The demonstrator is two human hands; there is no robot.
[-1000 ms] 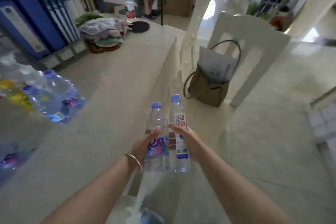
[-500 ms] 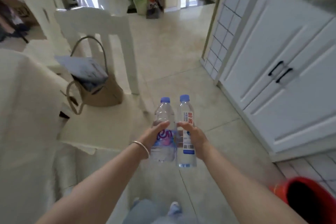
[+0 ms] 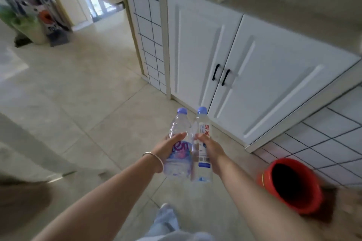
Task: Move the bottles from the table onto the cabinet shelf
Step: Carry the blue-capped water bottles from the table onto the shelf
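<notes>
My left hand point(image 3: 168, 147) grips a clear water bottle with a pink and purple label point(image 3: 179, 154) and a blue cap. My right hand point(image 3: 212, 148) grips a second clear bottle with a white label and red characters point(image 3: 203, 143), also blue-capped. Both bottles are upright, side by side and touching, held over the tiled floor. The white cabinet point(image 3: 244, 60) stands ahead to the right with its two doors closed. Above the doors lies its open shelf point(image 3: 284, 6), partly cut off at the top edge. The table is out of view.
A red bucket point(image 3: 291, 184) stands on the floor at lower right, beside a white tiled wall point(image 3: 333, 143). A tiled partition point(image 3: 148, 31) flanks the cabinet's left side. A doorway and clutter point(image 3: 39, 19) lie at far left. My leg point(image 3: 166, 223) shows below.
My view has swung right, from the table and chair to the cabinet, which is now closer and more central. Both hands kept hold of their bottles throughout.
</notes>
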